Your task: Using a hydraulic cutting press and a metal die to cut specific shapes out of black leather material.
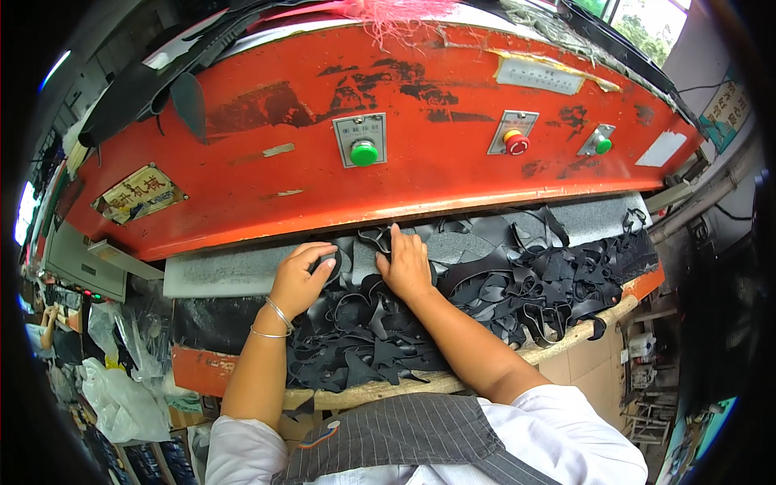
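My left hand (301,279) rests on the grey bed of a big orange cutting press (436,174), fingers curled around a small black cut piece (327,263). My right hand (406,267) lies flat, fingers together, pressing on black sheet material (453,250) just under the press head. A heap of black leather offcuts (517,283) with cut-out holes covers the bed in front of and to the right of both hands. Two thin bangles sit on my left wrist.
The press front carries a green button (364,152), a red button (516,144) and a second green button (603,145). A worn wooden edge (566,335) borders the bed. Plastic bags (121,400) lie at lower left. Black sheets (137,89) lie on top of the press.
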A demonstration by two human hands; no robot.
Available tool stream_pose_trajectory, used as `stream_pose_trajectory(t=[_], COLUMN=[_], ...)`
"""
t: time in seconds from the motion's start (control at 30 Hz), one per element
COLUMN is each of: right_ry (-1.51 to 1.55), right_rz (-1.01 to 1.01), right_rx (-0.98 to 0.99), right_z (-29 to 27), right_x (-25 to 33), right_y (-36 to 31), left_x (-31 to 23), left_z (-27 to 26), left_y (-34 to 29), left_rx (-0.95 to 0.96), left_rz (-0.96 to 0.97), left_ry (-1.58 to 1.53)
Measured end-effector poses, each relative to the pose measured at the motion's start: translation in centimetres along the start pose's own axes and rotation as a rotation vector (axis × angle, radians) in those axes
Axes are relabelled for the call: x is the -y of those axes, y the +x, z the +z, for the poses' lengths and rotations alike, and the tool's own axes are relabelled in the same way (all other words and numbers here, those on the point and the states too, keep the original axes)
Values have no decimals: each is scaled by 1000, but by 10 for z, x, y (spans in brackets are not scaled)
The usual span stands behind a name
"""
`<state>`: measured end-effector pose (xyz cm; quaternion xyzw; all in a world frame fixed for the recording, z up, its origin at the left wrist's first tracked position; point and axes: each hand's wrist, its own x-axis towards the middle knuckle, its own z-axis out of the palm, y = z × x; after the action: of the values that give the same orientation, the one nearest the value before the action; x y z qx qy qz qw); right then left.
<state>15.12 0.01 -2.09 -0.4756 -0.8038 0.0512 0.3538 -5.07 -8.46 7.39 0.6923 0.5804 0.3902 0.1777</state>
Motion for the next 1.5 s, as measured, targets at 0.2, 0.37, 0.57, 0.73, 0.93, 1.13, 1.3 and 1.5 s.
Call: stream_pose_trajectory(t=[0.2,0.37,0.57,0.73,0.93,1.13,1.3,1.5], right_ry=[56,449,-118,66,342,353,110,206], right_rz=[66,357,263,450,176,-341,-358,-353], right_rx=[30,-42,-1209,-1083,-267,620,509,527], right_z=[-17,-123,-268,-261,-191,-133,-101,-94], right_x=[3,-14,-188,-212,-106,38,67,65], right_y=[-15,2,104,112,-36,-123,-129,-118], left_x=[-26,-58,-116,-109,-63,-52,-50,-39], left_z=[34,21,26,19,34,44,49,32], left_y=[-23,-9,72,65,-84,-168,-155,-137], left_rx=[-133,-170,-402,-346,47,68,-27,117], left_rz=[-35,81,567,397,55,34,-68,-56], left_ry=[-167,-165,289,204,130,170,360,312])
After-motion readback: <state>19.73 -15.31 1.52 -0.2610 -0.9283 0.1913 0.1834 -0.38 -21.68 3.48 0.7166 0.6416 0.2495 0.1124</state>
